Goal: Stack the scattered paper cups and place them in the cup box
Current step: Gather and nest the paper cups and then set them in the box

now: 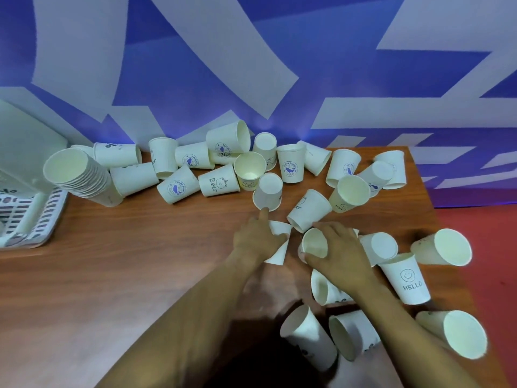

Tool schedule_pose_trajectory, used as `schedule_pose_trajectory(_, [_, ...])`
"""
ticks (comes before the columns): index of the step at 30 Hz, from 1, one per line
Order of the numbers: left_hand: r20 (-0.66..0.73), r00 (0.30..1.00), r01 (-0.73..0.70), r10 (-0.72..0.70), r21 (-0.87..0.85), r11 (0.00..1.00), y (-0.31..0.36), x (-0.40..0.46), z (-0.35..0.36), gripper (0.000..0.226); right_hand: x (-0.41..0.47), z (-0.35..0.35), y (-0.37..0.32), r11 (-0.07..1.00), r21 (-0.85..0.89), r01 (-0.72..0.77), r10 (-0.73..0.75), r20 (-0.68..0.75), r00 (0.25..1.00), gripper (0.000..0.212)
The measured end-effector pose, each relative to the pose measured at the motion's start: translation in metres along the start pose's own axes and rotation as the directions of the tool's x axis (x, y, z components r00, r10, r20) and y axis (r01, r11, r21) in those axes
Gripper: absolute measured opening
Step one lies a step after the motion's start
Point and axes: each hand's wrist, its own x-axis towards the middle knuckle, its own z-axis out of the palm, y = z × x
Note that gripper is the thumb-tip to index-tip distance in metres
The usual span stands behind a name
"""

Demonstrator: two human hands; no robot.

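Both hands — left (258, 239), right (340, 252) — fingers curled, gripping.

Cup tally coming in!
Some twenty-eight loose paper cups (219, 182) are counted, plus one nested stack (81, 175) and one basket (42, 217).

Under my hands the table (140, 261) shows a reddish-brown wood grain with a smooth, faintly sheened finish. The scattered cups (218, 180) are matt white paper with printed blue and black motifs; their insides look plain and smooth. The cup (314, 243) my right hand (340, 253) grips is the same matt paper, as is the cup (279, 242) my left hand (256, 240) holds. The nested stack (81, 175) shows thin rolled paper rims. The slotted basket (42, 217) at far left looks like white moulded plastic.
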Motion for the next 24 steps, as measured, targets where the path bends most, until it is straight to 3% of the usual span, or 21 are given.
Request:
schedule_pose_trajectory(6, [-0.045, 0.998, -0.039, 0.033, -0.135, 0.990, -0.009, -0.020, -0.014, 0.082, -0.005, -0.007, -0.010, 0.999, 0.036, 0.029, -0.030, 0.031, 0.999, 0.072])
schedule_pose_trajectory(13, [-0.263, 0.959, -0.155, 0.105, -0.174, 0.972, -0.051, -0.088, -0.067, 0.081, -0.019, -0.009, -0.052, 0.980, 0.183, 0.080, -0.081, -0.003, 0.997, 0.073])
schedule_pose_trajectory(20, [-0.346, 0.938, -0.085, 0.018, -0.178, 0.980, -0.109, -0.140, -0.084, 0.078, -0.031, 0.008, -0.111, 0.951, 0.226, 0.210, -0.211, -0.018, 0.977, 0.070])
schedule_pose_trajectory(24, [-0.343, 0.939, -0.133, 0.042, -0.248, 0.960, -0.125, -0.153, -0.088, 0.072, -0.044, 0.012, -0.123, 0.958, 0.206, 0.201, -0.194, -0.051, 0.980, 0.060])
